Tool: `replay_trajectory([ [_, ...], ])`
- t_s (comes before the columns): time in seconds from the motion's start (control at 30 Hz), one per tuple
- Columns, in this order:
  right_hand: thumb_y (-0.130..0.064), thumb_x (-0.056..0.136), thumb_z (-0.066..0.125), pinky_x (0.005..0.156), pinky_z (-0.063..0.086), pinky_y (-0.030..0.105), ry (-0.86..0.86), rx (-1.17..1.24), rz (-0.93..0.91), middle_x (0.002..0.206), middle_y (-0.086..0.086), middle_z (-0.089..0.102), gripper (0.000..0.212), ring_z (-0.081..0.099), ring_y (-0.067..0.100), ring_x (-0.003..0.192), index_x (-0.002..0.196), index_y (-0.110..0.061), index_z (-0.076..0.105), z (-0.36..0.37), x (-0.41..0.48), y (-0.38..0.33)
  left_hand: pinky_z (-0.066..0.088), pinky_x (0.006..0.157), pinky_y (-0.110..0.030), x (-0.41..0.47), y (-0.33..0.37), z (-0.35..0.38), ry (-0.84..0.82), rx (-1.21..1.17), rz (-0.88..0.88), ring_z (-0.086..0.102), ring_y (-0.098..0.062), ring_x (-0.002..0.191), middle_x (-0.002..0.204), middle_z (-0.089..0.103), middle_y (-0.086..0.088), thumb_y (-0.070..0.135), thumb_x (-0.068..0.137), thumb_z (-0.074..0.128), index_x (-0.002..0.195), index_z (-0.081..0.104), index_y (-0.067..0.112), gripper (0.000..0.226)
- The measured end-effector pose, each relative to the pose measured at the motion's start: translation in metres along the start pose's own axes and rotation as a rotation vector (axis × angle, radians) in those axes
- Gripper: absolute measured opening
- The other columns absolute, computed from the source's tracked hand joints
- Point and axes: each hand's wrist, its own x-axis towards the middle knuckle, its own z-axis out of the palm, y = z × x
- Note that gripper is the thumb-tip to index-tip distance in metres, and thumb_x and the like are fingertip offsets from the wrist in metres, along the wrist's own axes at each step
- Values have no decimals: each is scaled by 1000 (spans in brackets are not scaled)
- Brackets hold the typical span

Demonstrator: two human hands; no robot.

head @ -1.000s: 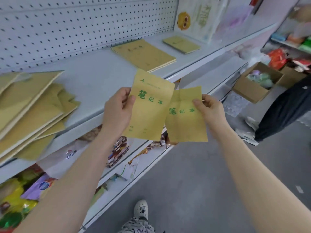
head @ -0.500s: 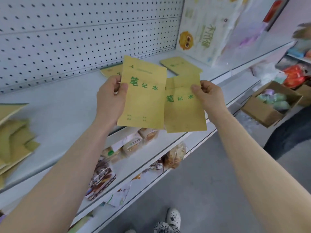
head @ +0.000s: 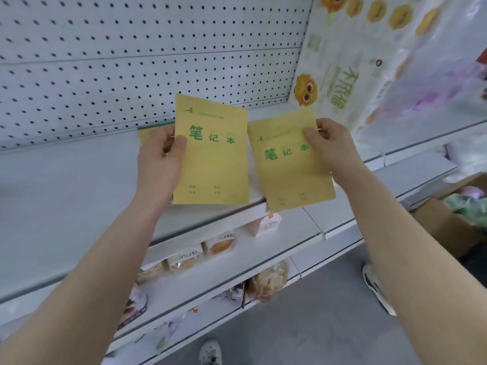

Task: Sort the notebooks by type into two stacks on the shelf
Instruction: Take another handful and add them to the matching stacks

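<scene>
I hold two yellow notebooks with green characters above the white shelf [head: 66,185]. My left hand [head: 160,159] grips the larger notebook [head: 210,164] by its left edge, thumb on the cover. My right hand [head: 329,146] pinches the smaller notebook [head: 290,169] at its upper right corner. The two notebooks are side by side and slightly apart, the smaller one tilted. A corner of another yellow notebook [head: 147,134] lies on the shelf behind my left hand; the rest of it is hidden.
A white pegboard wall [head: 131,61] backs the shelf. A large pack of tissue rolls [head: 369,56] stands at the shelf's right end. Lower shelves hold packaged bread [head: 218,245]. A cardboard box [head: 453,214] and someone's shoe [head: 376,288] are on the floor at right.
Both hands have lifted the notebooks up and over the shelf, and the two notebooks have drawn apart. My view has swung right, so the pile of notebooks at left is out of sight.
</scene>
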Motion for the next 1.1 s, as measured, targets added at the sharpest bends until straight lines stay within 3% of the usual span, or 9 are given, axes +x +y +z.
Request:
replay_trajectory([
  [0.17, -28, 95, 56, 73, 53, 37, 40, -106, 13, 95, 2, 69, 16, 65, 19, 80, 106, -21, 64, -3, 76, 6, 53, 84, -45, 36, -2, 21, 16, -11, -25, 64, -15, 81, 89, 69, 12, 20, 95, 49, 92, 63, 32, 18],
  [0.33, -48, 87, 54, 91, 53, 44, -51, -277, 132, 117, 1, 64, 46, 63, 25, 100, 127, -26, 58, 10, 146, 27, 52, 87, -53, 72, -6, 37, 38, 34, -65, 64, -34, 93, 98, 70, -1, 26, 93, 50, 96, 64, 32, 15],
  [0.43, -39, 98, 49, 91, 43, 35, -106, -473, 134, 130, 8, 54, 48, 54, 29, 113, 140, -18, 46, 22, 165, 40, 51, 87, -51, 83, -7, 48, 45, 58, -74, 62, -30, 86, 97, 69, -2, 23, 96, 50, 98, 63, 29, 15],
  [0.57, -37, 100, 41, 75, 43, 36, -126, -762, 45, 118, 17, 60, 37, 56, 33, 98, 126, -11, 48, 35, 177, 60, 52, 89, -51, 86, -9, 60, 69, 83, -70, 63, -33, 97, 100, 69, -6, 24, 96, 51, 97, 64, 28, 14],
  [0.73, -25, 97, 47, 84, 43, 42, -161, -1037, -150, 131, 15, 47, 43, 47, 37, 116, 138, -15, 38, 38, 178, 60, 51, 90, -52, 79, -7, 85, 135, 78, -95, 64, -30, 98, 98, 70, 1, 25, 95, 51, 89, 63, 36, 17],
  [0.83, -28, 98, 48, 85, 44, 35, -140, -810, -334, 119, 9, 60, 33, 53, 27, 109, 128, -15, 54, 36, 178, 50, 53, 90, -51, 71, -2, 104, 176, 72, -115, 66, -26, 95, 96, 70, 5, 23, 96, 50, 89, 62, 36, 19],
  [0.97, -43, 98, 49, 84, 56, 34, -500, -18, 16, 106, -1, 69, 36, 67, 17, 95, 119, -17, 62, 35, 165, 27, 53, 87, -52, 59, 6, 134, 189, 56, -82, 64, -32, 95, 98, 70, -2, 24, 95, 51, 95, 64, 32, 15],
  [1.03, -28, 98, 55, 73, 59, 29, -578, 180, 48, 106, 6, 71, 29, 70, 17, 87, 121, -11, 61, 31, 163, 24, 53, 88, -49, 55, 10, 148, 193, 46, -89, 65, -28, 95, 97, 70, 1, 24, 96, 51, 101, 65, 27, 15],
  [1.1, -15, 96, 58, 60, 56, 24, -538, 266, 48, 103, 13, 71, 26, 70, 16, 77, 120, -6, 61, 23, 164, 23, 54, 89, -46, 51, 13, 159, 196, 49, -76, 66, -22, 94, 100, 70, 1, 24, 97, 49, 108, 66, 21, 20],
])
